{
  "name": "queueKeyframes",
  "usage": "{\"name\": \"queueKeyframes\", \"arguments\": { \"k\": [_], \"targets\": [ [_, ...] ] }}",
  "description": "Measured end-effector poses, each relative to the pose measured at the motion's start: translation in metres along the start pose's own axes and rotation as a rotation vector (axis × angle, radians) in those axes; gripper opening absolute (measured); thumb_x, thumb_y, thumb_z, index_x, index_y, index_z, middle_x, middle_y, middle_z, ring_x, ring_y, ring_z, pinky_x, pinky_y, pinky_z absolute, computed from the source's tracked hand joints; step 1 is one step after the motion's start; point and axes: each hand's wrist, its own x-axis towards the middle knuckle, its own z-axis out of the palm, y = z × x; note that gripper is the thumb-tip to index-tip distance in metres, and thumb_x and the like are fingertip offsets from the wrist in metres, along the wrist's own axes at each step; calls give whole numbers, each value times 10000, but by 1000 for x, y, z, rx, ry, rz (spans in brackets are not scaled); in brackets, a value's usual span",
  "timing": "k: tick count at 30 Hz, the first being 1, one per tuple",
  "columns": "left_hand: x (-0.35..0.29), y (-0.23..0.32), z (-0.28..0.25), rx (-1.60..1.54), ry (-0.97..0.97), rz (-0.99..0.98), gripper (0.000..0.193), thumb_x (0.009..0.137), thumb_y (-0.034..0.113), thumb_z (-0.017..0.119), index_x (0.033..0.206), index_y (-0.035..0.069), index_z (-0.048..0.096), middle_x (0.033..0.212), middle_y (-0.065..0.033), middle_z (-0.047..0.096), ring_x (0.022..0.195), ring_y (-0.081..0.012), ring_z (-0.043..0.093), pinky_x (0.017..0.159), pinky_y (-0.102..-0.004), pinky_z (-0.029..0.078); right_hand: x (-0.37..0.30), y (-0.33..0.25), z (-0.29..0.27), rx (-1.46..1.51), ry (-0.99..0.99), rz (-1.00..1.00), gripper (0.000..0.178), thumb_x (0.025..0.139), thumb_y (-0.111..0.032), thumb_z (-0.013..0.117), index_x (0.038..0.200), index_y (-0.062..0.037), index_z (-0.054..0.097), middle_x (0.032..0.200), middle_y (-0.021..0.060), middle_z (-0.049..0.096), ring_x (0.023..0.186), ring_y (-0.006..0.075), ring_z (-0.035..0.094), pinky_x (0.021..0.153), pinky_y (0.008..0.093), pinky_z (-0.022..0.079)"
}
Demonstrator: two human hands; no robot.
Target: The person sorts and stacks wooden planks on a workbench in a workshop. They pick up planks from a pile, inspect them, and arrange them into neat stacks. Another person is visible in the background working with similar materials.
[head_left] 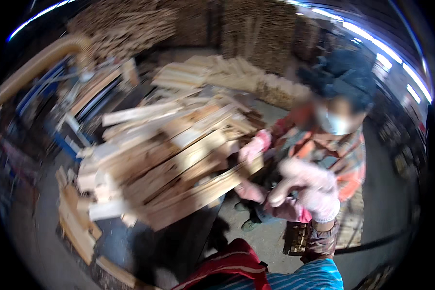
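My right hand [314,188], in a pale pink work glove, is raised at right of centre, in front of a co-worker. It is blurred, but its thumb and fingers look apart, with nothing visible between them. My left hand is not in view; a pale blur at the lower edge is too unclear to name. Left of my right hand, the co-worker's pink-gloved hand [256,145] is at the end of a long wooden board [198,195]. That board lies along the near side of a heap of loose planks [179,145].
The co-worker [333,125] wears a mask and an orange checked top. More planks [77,222] lie at lower left. A yellow flexible duct [43,63] runs over machinery at left. Tall wood stacks [258,34] rise behind. A low stack of wood pieces [350,222] lies right.
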Motion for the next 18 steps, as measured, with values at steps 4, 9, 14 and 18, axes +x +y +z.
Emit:
{"name": "queueKeyframes", "arguments": {
  "k": [4,9,14,18],
  "targets": [
    [-17,-89,-82,-94,65,-97,329,944,318,567,1098,44,666,981,-100,677,836,-255,644,693,-415,542,-31,62,32,-286,-482,58,302,891,-41,655,1190,-31,614,1215,203,663,996,271,705,867,368,573],
    [-48,-132,-98,-77,93,-148,341,955,335,555,1091,45,671,949,-92,671,808,-249,635,680,-412,537,-98,122,77,-311,-711,-16,247,953,-171,610,1179,-73,622,1268,181,661,1021,309,700,878,390,574],
    [-54,-64,-2,0,-1,-15,349,962,340,549,1111,44,660,928,-81,649,789,-236,615,678,-404,526,-110,126,102,-94,-675,238,393,980,-308,602,1301,-85,644,1177,155,711,1083,298,682,965,383,520],
    [-62,16,77,-15,-180,115,356,968,344,545,1126,43,651,911,-72,631,773,-226,598,676,-398,517,-76,63,103,298,-734,589,363,968,-288,680,1226,-33,681,1156,115,719,1115,226,664,968,348,511]
  ]
}}
